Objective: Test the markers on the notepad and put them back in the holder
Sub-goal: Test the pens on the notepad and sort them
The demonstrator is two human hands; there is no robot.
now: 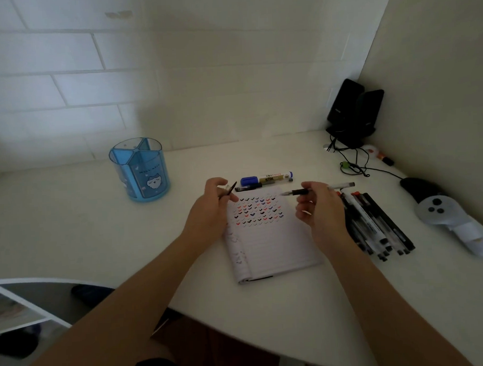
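The blue holder is standing at the far left of the counter, well apart from the left hand, which is pinching a dark cap over the notepad's far left corner. The right hand is gripping a clear pen, bare tip pointing left toward the cap (coming off or going on, I cannot tell), with more pens lying in a row to the right. Since ticks are filling the upper lines, the next test is probably best landing on a free line below, the cap waiting close by for closing the pen before the trip to the holder.
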